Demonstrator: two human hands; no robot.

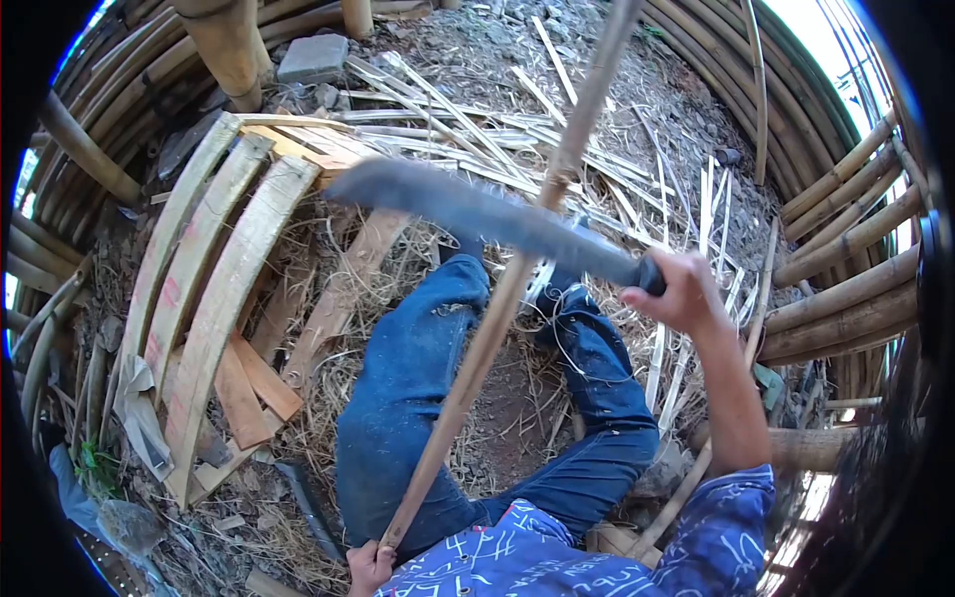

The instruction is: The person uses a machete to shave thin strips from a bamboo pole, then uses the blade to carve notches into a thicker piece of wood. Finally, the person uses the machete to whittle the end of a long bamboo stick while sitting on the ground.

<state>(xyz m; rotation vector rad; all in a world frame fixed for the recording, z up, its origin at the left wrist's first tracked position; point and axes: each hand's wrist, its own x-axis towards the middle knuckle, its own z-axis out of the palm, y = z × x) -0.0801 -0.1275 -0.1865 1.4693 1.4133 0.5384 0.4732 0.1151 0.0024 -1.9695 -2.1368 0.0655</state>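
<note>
A long bamboo pole runs from the lower left up past the top edge, slanting between the legs in blue jeans. My left hand is closed around its lower end, beside the left hip. On the right, my right hand grips the dark handle of a machete. The broad blade, slightly blurred, points left and lies across the pole in view; whether they touch I cannot tell. Thin shavings cling to the lower legs.
Curved wooden planks lean at the left, near a grey block. Pale bamboo strips and shavings litter the ground ahead. A bamboo fence stands at the right, and a bamboo post rises at the upper left.
</note>
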